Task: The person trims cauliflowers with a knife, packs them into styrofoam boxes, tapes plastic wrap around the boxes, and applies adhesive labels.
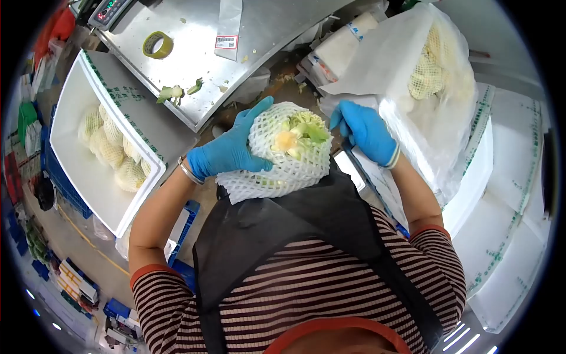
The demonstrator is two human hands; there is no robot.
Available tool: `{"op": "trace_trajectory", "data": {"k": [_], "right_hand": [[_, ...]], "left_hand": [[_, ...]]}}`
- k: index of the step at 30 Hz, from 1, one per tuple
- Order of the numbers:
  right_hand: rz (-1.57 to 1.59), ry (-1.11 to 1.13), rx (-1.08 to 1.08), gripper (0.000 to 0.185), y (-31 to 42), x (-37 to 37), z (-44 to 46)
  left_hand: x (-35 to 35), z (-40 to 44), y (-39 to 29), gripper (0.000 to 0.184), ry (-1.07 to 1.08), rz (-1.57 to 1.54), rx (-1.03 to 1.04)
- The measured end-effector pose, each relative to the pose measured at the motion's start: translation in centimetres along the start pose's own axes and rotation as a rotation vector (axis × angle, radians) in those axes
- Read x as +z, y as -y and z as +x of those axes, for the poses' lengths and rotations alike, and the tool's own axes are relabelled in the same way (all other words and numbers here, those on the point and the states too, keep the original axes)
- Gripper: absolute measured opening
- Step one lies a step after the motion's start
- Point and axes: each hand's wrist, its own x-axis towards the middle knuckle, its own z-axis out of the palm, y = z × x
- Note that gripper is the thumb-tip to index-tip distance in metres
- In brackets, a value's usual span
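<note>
A cauliflower (287, 140) wrapped in white foam netting (283, 183) is held before my apron, its cut stem and pale green leaf stubs facing up. My left hand (233, 147), in a blue glove, grips its left side, thumb across the netting and fingers behind. To the right of it, apart from the netting, is my right hand (367, 133), also gloved in blue. Its fingers are curled inward; whatever they may hold is hidden.
Netted cauliflowers (109, 141) fill part of a white foam box (88, 194) at left. More netted heads (427, 71) sit in a lined box (466, 141) at right. The metal table (194, 35) bears tape (157, 45), a label strip (229, 29), leaf scraps (171, 93) and a scale (109, 13).
</note>
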Motion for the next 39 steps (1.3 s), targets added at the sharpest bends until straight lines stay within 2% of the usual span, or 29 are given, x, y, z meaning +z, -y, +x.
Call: {"op": "trace_trajectory", "data": {"k": [2,4,6,9,12,15,19,22,25,28,31,34,35,38,39], "right_hand": [[-0.243,-0.177,-0.128,0.018,-1.6,0.7,-0.4],[-0.273,-0.326,-0.242,0.019,-0.9,2.3,-0.6],[-0.291,-0.374,-0.190,0.023,-0.6,3.9,-0.9],[-0.292,-0.411,-0.065,0.024,-0.6,5.5,-1.5],[-0.238,-0.516,-0.036,0.019,-0.3,6.6,-0.7],[-0.320,-0.338,-0.065,0.020,0.2,5.8,-0.9],[-0.387,-0.314,-0.189,0.021,-1.2,5.0,-2.0],[-0.296,-0.435,-0.023,0.019,-0.5,5.3,-1.0],[-0.344,-0.393,-0.118,0.020,-0.4,5.3,-0.6],[-0.333,-0.230,-0.125,0.021,-0.9,4.7,-1.2],[-0.191,-0.152,-0.153,0.026,-1.8,4.5,-2.0],[0.526,0.320,0.350,0.037,-3.3,2.2,-0.7],[0.605,0.374,0.374,0.040,-3.3,1.6,-0.3],[0.733,0.379,0.403,0.042,-4.9,1.7,1.1],[0.770,0.341,0.344,0.040,-4.8,1.4,1.9]], "left_hand": [[0.2,0.8,-0.4,0.123,0.031,0.023,0.014],[0.7,1.4,-0.6,0.122,0.044,0.008,0.002],[0.9,1.6,0.3,0.122,0.031,-0.034,-0.030],[2.3,1.0,0.5,0.119,-0.121,0.011,-0.163],[3.5,0.6,-0.5,0.118,-0.237,0.024,-0.185],[3.3,0.8,-0.4,0.113,-0.232,0.052,-0.179],[2.6,1.6,-0.5,0.112,-0.206,0.083,-0.121],[2.3,1.6,-0.5,0.112,-0.205,0.085,-0.123],[2.2,1.5,-0.7,0.111,-0.193,0.094,-0.150],[1.8,1.5,-0.1,0.111,-0.194,0.086,-0.142],[1.4,1.7,-0.7,0.110,-0.185,0.156,-0.137],[0.9,1.9,-2.4,0.109,-0.170,0.248,-0.142],[0.8,2.2,-2.8,0.108,-0.169,0.271,-0.140],[0.1,2.2,-3.0,0.102,-0.151,0.245,-0.227],[-0.2,2.0,-2.3,0.100,-0.165,0.224,-0.191]]}}
